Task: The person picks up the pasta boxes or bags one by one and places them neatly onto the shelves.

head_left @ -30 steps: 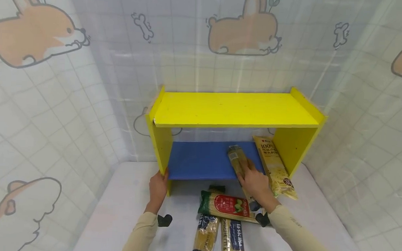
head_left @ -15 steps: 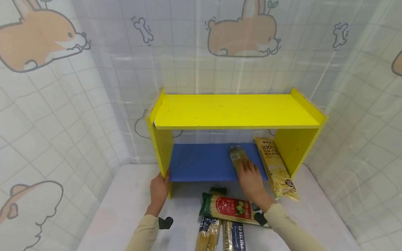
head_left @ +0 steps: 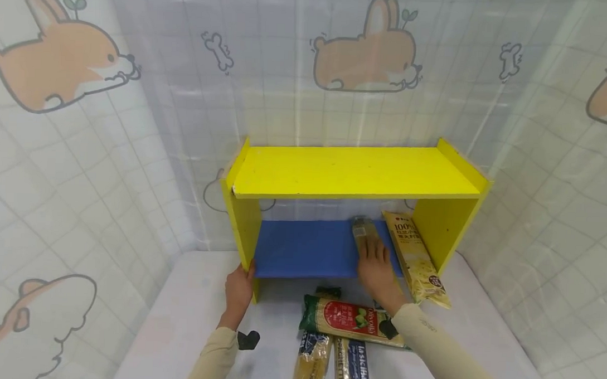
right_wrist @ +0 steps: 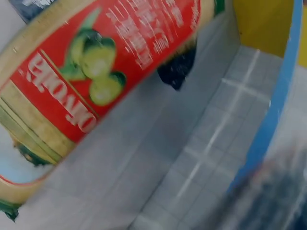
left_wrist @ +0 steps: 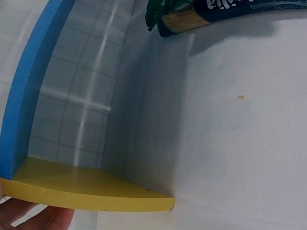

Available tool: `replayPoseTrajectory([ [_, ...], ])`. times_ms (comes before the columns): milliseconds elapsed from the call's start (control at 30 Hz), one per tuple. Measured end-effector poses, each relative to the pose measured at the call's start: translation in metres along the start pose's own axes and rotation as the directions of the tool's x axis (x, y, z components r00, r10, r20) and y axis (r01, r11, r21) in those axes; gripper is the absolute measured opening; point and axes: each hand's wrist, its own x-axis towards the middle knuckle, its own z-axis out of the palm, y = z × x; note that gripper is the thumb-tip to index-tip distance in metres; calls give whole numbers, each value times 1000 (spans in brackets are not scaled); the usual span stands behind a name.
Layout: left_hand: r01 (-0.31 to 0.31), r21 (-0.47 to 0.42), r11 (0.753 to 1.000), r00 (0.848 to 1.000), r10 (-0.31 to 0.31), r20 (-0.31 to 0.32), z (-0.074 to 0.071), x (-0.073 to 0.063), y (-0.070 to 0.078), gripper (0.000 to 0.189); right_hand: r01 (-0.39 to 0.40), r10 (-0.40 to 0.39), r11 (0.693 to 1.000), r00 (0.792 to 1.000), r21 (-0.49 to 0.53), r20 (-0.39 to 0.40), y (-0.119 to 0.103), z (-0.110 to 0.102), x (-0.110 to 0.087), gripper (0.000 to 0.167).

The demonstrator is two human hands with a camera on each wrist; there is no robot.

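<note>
A yellow shelf unit [head_left: 359, 172] with a blue lower board [head_left: 301, 248] stands against the back wall. My left hand [head_left: 239, 290] grips the front edge of its left side panel; in the left wrist view its fingers [left_wrist: 55, 219] curl under the yellow panel. My right hand [head_left: 378, 270] holds a narrow pasta pack [head_left: 364, 228] from above on the blue board. Its far end points to the back, and my hand covers much of it. Just right of it, a cream pasta pack [head_left: 414, 254] lies near the right side panel, sticking out over the front.
Before the shelf on the white table [head_left: 178, 319], a red-labelled pasta pack [head_left: 346, 319] lies across other packs. Two blue-labelled spaghetti packs [head_left: 311, 360] [head_left: 353, 367] point toward me. Patterned sheeting [head_left: 155, 123] forms walls around the table.
My right hand has shifted slightly left while the far end of the narrow pack swung right, so it lies straighter front to back. The left hand keeps its grip on the panel.
</note>
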Motion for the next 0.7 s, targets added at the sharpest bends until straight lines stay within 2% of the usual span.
replayPoseTrajectory([
  [67, -6, -1, 1000, 1000, 6, -7, 1, -1, -1, 34, -36, 33, 999, 992, 22, 124, -2, -3, -5, 47],
  [167, -15, 1, 1000, 1000, 15, -12, 3, -2, -2, 35, -109, 91, 993, 954, 49, 287, -4, -7, -11, 49],
  [233, -14, 4, 1000, 1000, 14, -15, 3, -2, -3, 35, -134, 105, 989, 941, 70, 321, -4, -8, -12, 49],
  [400, -13, 8, 1000, 1000, 13, -10, 2, -2, -4, 35, -140, 98, 985, 935, 101, 341, -1, -8, -11, 47],
  [467, -10, 12, 1000, 1000, 10, -10, 1, -1, -3, 36, -161, 107, 980, 921, 114, 374, 2, -6, -7, 48],
  [533, -7, 15, 1000, 1000, 7, -14, 1, -1, -2, 36, -190, 122, 974, 898, 124, 422, 7, -3, -3, 49],
  [700, -1, 16, 1000, 1000, 1, -13, 1, 0, 1, 36, -305, 189, 946, 797, 111, 574, 22, 6, 8, 54],
])
